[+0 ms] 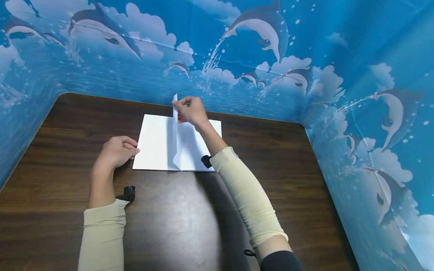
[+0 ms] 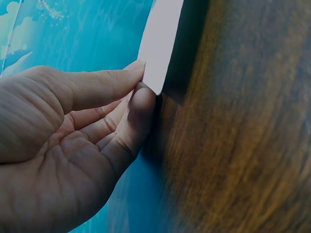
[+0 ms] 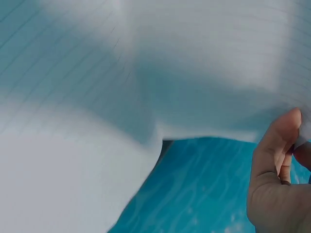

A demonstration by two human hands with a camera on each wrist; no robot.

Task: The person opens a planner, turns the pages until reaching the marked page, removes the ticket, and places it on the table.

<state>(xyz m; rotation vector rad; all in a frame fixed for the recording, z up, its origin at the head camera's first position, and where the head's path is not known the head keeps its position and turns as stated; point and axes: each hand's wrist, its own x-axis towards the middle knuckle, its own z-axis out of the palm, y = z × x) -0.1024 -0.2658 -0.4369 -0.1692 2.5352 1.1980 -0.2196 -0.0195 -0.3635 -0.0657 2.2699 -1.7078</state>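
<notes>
A notebook [image 1: 154, 145] with lined white paper lies spread on the table, its spine running away from me. My right hand [image 1: 194, 111] pinches one page [image 1: 174, 131] near its far corner and holds it upright over the middle of the notebook. In the right wrist view, faint ruled lines cross the raised page [image 3: 218, 58], and thumb and finger grip its edge. My left hand [image 1: 116, 151] is at the notebook's left edge. The left wrist view has its thumb and index finger pinching the notebook's corner [image 2: 158, 53], just above the wood.
The dark wooden table [image 1: 68, 158] carries the notebook near its far edge. A blue curtain [image 1: 142, 82] printed with dolphins and clouds rises behind the table and along its sides. Small black wrist cameras [image 1: 129, 193] stick out from beige sleeves [image 1: 103, 233].
</notes>
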